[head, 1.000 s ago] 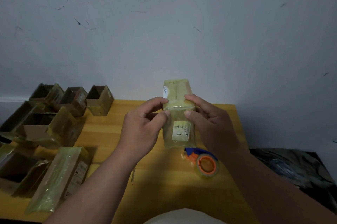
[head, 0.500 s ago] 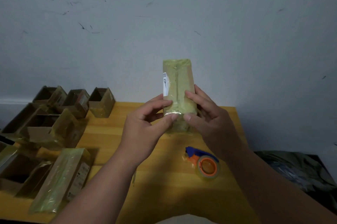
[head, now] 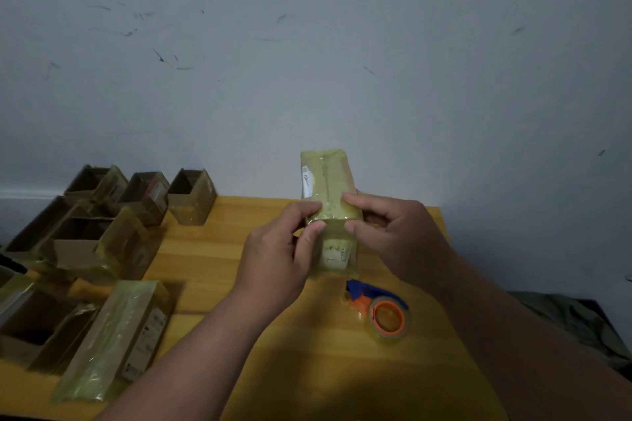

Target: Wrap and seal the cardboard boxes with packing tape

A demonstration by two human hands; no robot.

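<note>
A long cardboard box wrapped in yellowish tape (head: 328, 181) is held upright above the wooden table (head: 219, 249), its near end face with a white label turned toward me. My left hand (head: 277, 259) pinches its near left edge between thumb and fingers. My right hand (head: 393, 235) pinches the near right edge the same way. A tape dispenser with an orange core and blue handle (head: 383, 314) lies on the table just below the box, touched by neither hand.
A taped long box (head: 116, 338) lies flat at the lower left. Several open cardboard boxes (head: 85, 235) crowd the table's left side and back left corner. A dark bag (head: 574, 321) sits right of the table. A grey wall stands behind.
The box has tilted in my hands: its far end came up, then dropped back, so the labelled end face shows again. Both hands kept their pinch on the near edge.
</note>
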